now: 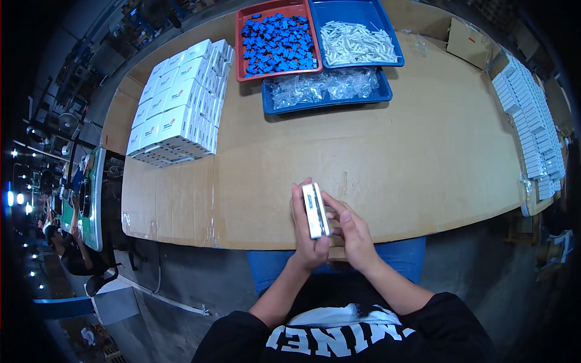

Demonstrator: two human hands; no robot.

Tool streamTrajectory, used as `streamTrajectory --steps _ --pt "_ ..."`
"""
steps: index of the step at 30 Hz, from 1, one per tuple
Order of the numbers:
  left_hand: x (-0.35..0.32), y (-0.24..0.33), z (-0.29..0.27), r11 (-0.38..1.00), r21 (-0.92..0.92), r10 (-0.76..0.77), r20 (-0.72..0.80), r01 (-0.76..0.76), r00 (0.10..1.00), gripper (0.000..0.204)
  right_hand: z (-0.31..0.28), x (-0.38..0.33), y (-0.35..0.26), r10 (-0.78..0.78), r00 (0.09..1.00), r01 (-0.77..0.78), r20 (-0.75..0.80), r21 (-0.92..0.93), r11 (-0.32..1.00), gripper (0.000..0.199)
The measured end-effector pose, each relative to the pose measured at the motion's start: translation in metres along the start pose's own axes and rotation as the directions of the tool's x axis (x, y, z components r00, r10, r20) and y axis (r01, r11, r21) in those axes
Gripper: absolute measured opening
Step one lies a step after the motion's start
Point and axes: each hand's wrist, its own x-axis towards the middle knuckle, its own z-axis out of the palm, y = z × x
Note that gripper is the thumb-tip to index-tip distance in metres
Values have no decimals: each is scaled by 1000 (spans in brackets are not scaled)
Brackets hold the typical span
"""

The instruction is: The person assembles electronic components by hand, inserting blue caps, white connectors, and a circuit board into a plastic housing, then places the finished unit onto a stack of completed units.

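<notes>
Over the near edge of the table, a small white box (311, 212) is held upright on edge, with a dark slot along its right side and a dark mark on its face. My left hand (304, 239) wraps round it from the left and below, thumb at the lower end. From the right, my right hand (356, 236) presses its curled fingertips against the dark side. What lies inside the box cannot be made out.
White boxes (175, 106) are stacked at the left. Red tray (241, 60) holds blue plastic parts; blue tray (396, 51) holds white sticks; the nearer blue tray (327, 104) holds clear bags. Small white boxes (529, 118) line the right edge. A person (75, 251) sits far left.
</notes>
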Motion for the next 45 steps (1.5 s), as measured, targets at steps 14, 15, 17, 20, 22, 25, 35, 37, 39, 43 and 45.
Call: streamTrajectory --steps 14,15,17,20,22,25,35,37,39,43,45 --pt "10 44 1 185 -560 -729 473 808 495 62 -41 23 -3 -488 745 654 454 -641 402 77" --pt "11 43 1 162 -562 -727 488 811 483 62 -42 25 -3 -497 740 659 453 -633 406 76" --pt "12 42 2 158 -559 -735 484 814 475 62 -40 26 -5 -516 725 672 456 -633 384 75" --pt "9 39 5 172 -556 -742 470 814 478 61 -44 29 3 -571 687 702 450 -616 359 73" --pt "8 38 5 189 -555 -743 459 810 487 61 -45 29 8 -606 664 719 439 -598 356 72" --pt "8 37 3 198 -542 -733 471 816 491 62 -45 30 11 -634 635 741 442 -580 338 69" --pt "-8 8 4 938 -101 -286 321 333 903 69 -29 26 19 -243 970 241 -16 -93 966 61" --pt "-8 10 10 941 118 -337 293 316 895 76 -23 26 18 -63 997 66 -40 95 993 60" --pt "-14 -5 8 898 35 -430 280 438 859 73 -23 26 27 -163 986 162 23 66 985 62" --pt "2 9 3 697 -378 -612 130 609 780 60 -40 22 15 -254 912 374 322 -398 838 60" --pt "2 6 2 598 -353 -702 203 720 683 54 -39 23 14 -312 887 453 341 -502 737 66"
